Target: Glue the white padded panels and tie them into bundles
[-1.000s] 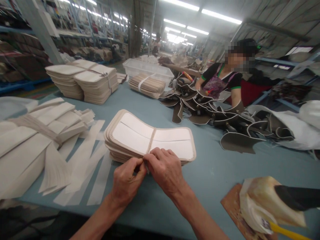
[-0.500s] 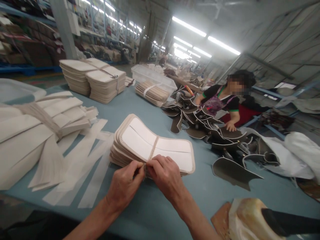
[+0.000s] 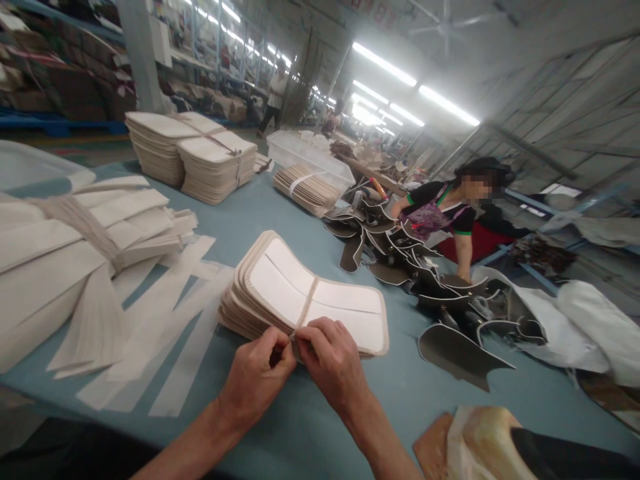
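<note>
A stack of beige-edged panels with white faces (image 3: pixel 345 307) lies before me, bowed inward by a tie strip (image 3: pixel 310 298) around its middle. At the stack's near edge, my left hand (image 3: pixel 263 363) pinches the strip by its knot. Close beside it, my right hand (image 3: pixel 327 353) is also closed on the strip, fingers bent over the stack's edge. The fingertips nearly meet, and they partly hide the knot and the strip's ends.
Loose white strips and a tied bundle of strips (image 3: pixel 85 247) lie at left. Behind are tied panel stacks (image 3: pixel 215 167) and a clear plastic bin (image 3: pixel 310 157). Dark cut pieces (image 3: pixel 400 247) spread at right near a co-worker (image 3: pixel 440 213). A wrapped, dark-handled object (image 3: pixel 485 440) sits near right.
Both hands stay at the knot, with only slight finger movement. The view has shifted a little. The co-worker's arm has moved lower behind the dark pieces, and a walking person shows in the background.
</note>
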The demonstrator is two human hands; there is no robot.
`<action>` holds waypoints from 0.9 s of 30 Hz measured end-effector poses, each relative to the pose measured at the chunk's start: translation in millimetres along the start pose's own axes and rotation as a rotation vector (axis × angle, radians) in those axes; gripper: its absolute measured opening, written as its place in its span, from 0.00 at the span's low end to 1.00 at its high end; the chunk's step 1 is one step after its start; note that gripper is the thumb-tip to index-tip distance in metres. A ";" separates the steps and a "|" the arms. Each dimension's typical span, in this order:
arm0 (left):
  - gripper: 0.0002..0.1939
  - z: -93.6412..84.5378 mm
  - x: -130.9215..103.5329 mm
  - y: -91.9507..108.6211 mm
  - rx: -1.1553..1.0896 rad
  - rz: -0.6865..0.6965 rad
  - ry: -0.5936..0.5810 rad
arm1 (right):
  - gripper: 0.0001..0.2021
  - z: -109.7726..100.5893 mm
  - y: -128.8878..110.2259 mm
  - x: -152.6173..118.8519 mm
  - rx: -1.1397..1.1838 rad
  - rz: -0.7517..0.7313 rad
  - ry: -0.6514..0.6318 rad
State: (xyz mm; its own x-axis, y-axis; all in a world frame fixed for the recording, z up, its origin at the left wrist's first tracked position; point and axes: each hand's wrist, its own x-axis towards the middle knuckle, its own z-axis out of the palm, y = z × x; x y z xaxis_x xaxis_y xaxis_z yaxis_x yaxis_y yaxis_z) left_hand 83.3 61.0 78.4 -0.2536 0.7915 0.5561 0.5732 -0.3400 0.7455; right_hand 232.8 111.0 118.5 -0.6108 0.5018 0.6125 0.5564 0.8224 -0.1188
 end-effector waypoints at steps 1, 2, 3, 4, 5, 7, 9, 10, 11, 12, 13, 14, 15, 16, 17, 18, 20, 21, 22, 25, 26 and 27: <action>0.09 1.7 -1.2 0.9 -0.033 -0.015 -0.011 | 0.07 -0.9 0.7 -0.5 0.012 0.001 -0.002; 0.09 3.2 -2.1 1.4 -0.065 -0.033 -0.018 | 0.07 -2.0 1.2 -0.9 0.023 0.002 -0.002; 0.09 4.5 -2.8 1.4 -0.092 -0.058 -0.018 | 0.07 -3.4 1.4 -1.1 0.033 0.004 0.000; 0.09 5.5 -3.4 0.9 -0.112 -0.094 -0.010 | 0.07 -4.9 1.1 -1.2 0.043 0.008 0.006; 0.09 6.4 -3.9 0.1 -0.127 -0.142 0.002 | 0.08 -6.2 0.4 -1.3 0.050 0.013 0.015; 0.09 7.8 -5.5 -1.2 -0.162 -0.255 0.026 | 0.07 -7.9 -2.0 -2.0 0.053 0.031 0.033; 0.10 9.5 -8.1 -0.2 -0.213 -0.351 0.039 | 0.06 -7.7 -4.7 -3.5 0.027 0.046 0.049; 0.10 10.7 -9.6 1.4 -0.233 -0.369 0.041 | 0.06 -6.9 -5.7 -4.6 0.007 0.054 0.057; 0.10 11.9 -11.0 3.5 -0.243 -0.364 0.038 | 0.06 -6.0 -6.3 -5.7 -0.011 0.062 0.061; 0.10 13.2 -12.1 5.8 -0.246 -0.347 0.030 | 0.06 -5.1 -6.6 -6.8 -0.025 0.067 0.062; 0.10 14.4 -12.8 7.8 -0.246 -0.333 0.022 | 0.06 -4.4 -6.6 -7.8 -0.033 0.069 0.064; 0.10 15.3 -13.3 9.2 -0.250 -0.336 0.015 | 0.06 -3.9 -6.4 -8.4 -0.036 0.069 0.065; 0.10 15.8 -13.5 9.9 -0.261 -0.362 0.014 | 0.06 -3.7 -6.0 -8.8 -0.038 0.064 0.063; 0.10 16.0 -13.6 9.8 -0.277 -0.403 0.017 | 0.06 -3.7 -5.6 -8.7 -0.041 0.059 0.062; 0.10 15.6 -13.7 9.3 -0.293 -0.441 0.019 | 0.06 -3.8 -5.2 -8.5 -0.046 0.054 0.063; 0.10 14.7 -14.0 8.5 -0.303 -0.462 0.021 | 0.06 -4.1 -4.8 -8.0 -0.050 0.052 0.062; 0.10 11.6 -14.9 7.2 -0.299 -0.432 0.022 | 0.06 -4.5 -3.9 -6.9 -0.051 0.058 0.052; 0.09 9.5 -15.2 7.0 -0.286 -0.392 0.028 | 0.06 -4.6 -3.4 -6.5 -0.047 0.063 0.047; 0.07 7.3 -15.3 7.0 -0.269 -0.346 0.042 | 0.06 -4.8 -2.9 -6.2 -0.041 0.066 0.043; 0.04 0.6 -13.2 7.6 -0.183 -0.195 0.098 | 0.06 -5.2 -1.4 -6.5 -0.032 0.059 0.036; 0.05 -1.2 -11.6 7.9 -0.150 -0.144 0.105 | 0.07 -5.3 -0.9 -6.7 -0.032 0.054 0.034; 0.05 -2.8 -9.7 8.1 -0.119 -0.094 0.102 | 0.07 -5.5 -0.6 -6.9 -0.031 0.051 0.033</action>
State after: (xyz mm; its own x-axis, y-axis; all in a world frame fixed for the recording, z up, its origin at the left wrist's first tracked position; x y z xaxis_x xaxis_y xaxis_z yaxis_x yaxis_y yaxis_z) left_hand 88.2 49.1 80.0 -0.3829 0.7689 0.5120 0.4484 -0.3299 0.8307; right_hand 239.7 105.7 118.7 -0.5631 0.5330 0.6315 0.6034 0.7873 -0.1266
